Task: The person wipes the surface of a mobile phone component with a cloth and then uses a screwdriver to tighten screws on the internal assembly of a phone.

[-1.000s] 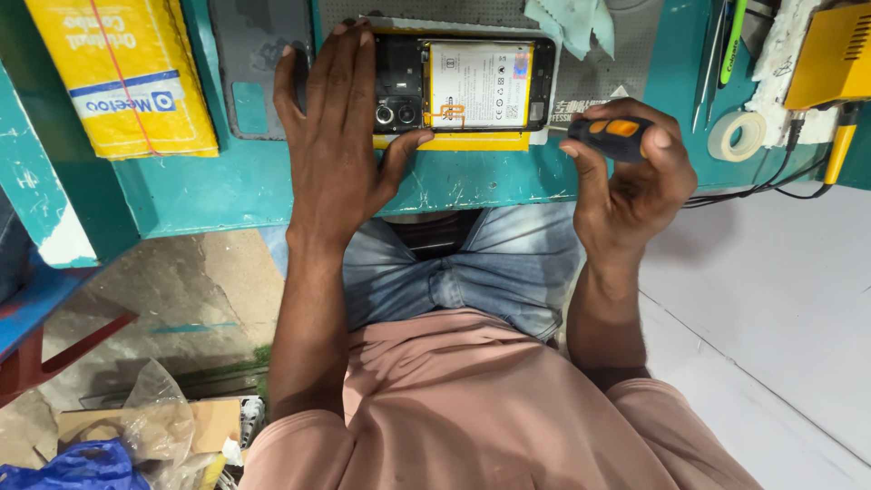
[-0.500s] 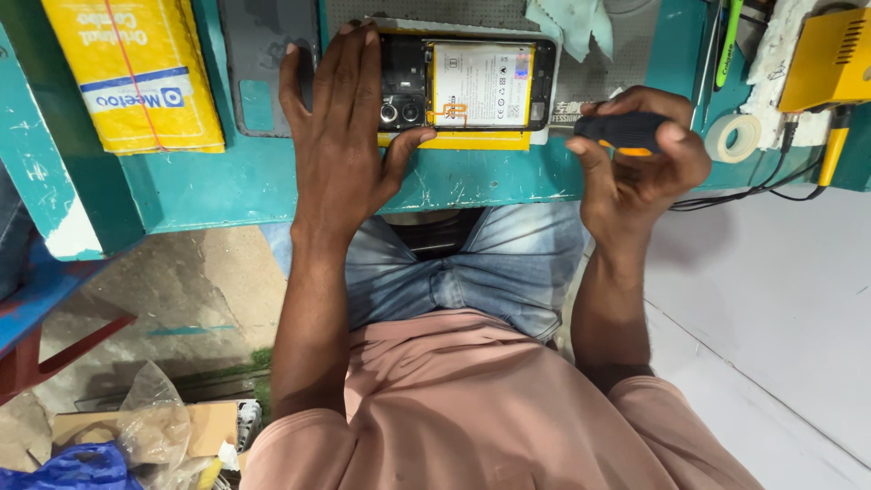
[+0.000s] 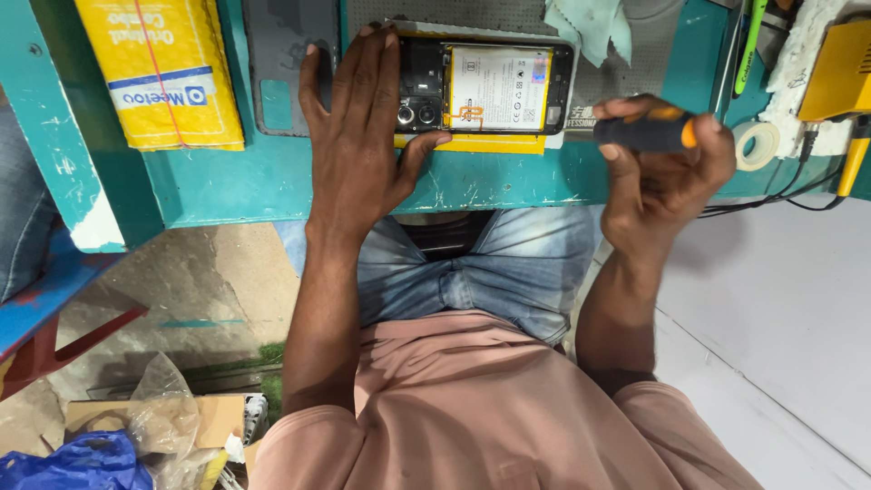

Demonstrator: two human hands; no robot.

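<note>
Your left hand (image 3: 363, 136) lay flat and open, fingers spread, pressing on the camera end of the opened phone (image 3: 481, 86); the phone rested on the teal tabletop (image 3: 272, 181), close to its near edge, lying lengthwise across your view. Your right hand (image 3: 667, 168) was closed around a screwdriver (image 3: 649, 132) with a black handle and an orange cap; its tip pointed toward the phone's right end, but whether it touched the phone could not be told.

Progress, as a judgement: the back cover was already off, since the battery (image 3: 499, 86) and the camera module (image 3: 417, 91) stood exposed; a dark grey panel (image 3: 277, 63) lay just to the left of your left hand and may have been that cover; the battery still sat in the frame; which screws were out was too small to tell, so the inner work appeared largely left to do.

Packages and labels: a yellow padded envelope (image 3: 159, 73) lay at the far left of the tabletop, rectangular, with a blue and white label strip across it; the battery carried a white label with small print and an orange mark; a yellow strip showed beneath the phone's near edge. A roll of pale tape (image 3: 756, 143) sat just right of your right hand; a yellow device (image 3: 835, 77) with cables stood beyond it; a pale green cloth (image 3: 590, 25) lay behind the phone.
</note>
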